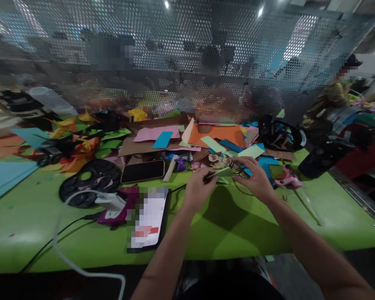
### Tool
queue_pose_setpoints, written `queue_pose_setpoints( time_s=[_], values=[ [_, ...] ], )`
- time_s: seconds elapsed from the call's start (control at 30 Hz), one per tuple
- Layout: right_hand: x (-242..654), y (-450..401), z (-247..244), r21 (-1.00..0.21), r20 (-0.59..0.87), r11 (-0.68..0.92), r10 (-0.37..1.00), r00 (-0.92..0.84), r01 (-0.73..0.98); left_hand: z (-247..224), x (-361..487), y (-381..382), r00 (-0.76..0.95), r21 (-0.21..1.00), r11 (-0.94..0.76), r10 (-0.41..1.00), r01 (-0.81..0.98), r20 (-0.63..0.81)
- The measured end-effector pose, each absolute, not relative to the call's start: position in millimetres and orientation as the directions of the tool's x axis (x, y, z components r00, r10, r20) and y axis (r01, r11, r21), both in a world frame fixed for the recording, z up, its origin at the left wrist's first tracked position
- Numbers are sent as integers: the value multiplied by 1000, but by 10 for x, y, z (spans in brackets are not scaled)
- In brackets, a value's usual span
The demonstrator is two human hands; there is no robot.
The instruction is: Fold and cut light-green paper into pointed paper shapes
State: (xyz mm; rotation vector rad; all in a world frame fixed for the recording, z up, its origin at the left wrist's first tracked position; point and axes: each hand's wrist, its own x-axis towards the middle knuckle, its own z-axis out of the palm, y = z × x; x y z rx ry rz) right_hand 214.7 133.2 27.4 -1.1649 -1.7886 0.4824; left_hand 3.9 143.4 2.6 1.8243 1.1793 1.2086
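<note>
Near the middle of the green table, a small pale green paper piece [222, 173] is held between both hands. My left hand [198, 187] has its fingers closed on the paper's left end. At its right end, the thumb and fingers of my right hand [253, 175] pinch close to thin dark loops; the exact contact is blurred. Just behind the hands lies a cream-coloured crumpled piece [217, 160]. A purple ornament [181, 163] sits to the left of it, beside a pale strip [170, 168].
The green table [237, 233] carries a lit phone [150, 218], a dark phone [143, 171], a magenta glue gun [112, 214] with cables, and a black round tray [90, 181]. Coloured paper lies behind, before a perforated metal screen [181, 54]. A dark bottle [323, 158] and a person [328, 98] are at right.
</note>
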Motion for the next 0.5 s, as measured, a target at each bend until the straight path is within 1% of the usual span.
queue_pose_setpoints(
  time_s=[0.03, 0.1, 0.17, 0.2, 0.23, 0.27, 0.33, 0.4, 0.43, 0.5],
  values=[
    [2141, 1318, 287, -672, 529, 517, 836, -145, 531, 30, 52, 1418, 167, 791, -455, 890, 409, 425],
    [2115, 1289, 290, -625, 578, 571, 797, -177, 533, 40, 85, 1376, 188, 652, -549, 821, 524, 539],
    [2082, 1261, 271, -613, 594, 593, 782, -190, 522, 50, 119, 1324, 207, 573, -599, 770, 559, 603],
    [2069, 1250, 260, -618, 597, 594, 781, -185, 515, 55, 133, 1300, 209, 564, -616, 756, 550, 621],
    [2060, 1243, 253, -629, 596, 592, 783, -176, 504, 60, 144, 1280, 204, 580, -626, 752, 521, 627],
    [2055, 1238, 252, -641, 598, 590, 785, -162, 491, 67, 150, 1266, 195, 623, -626, 762, 469, 618],
    [2059, 1239, 266, -669, 602, 588, 787, -133, 454, 83, 145, 1260, 156, 768, -562, 826, 307, 541],
    [2072, 1245, 293, -698, 601, 587, 792, -112, 410, 105, 123, 1278, 120, 907, -410, 910, 101, 398],
    [2079, 1248, 306, -713, 595, 583, 797, -103, 390, 117, 108, 1293, 118, 946, -323, 940, 2, 320],
    [2089, 1248, 322, -738, 578, 570, 810, -98, 362, 133, 81, 1321, 155, 972, -181, 967, -147, 203]
  ],
)
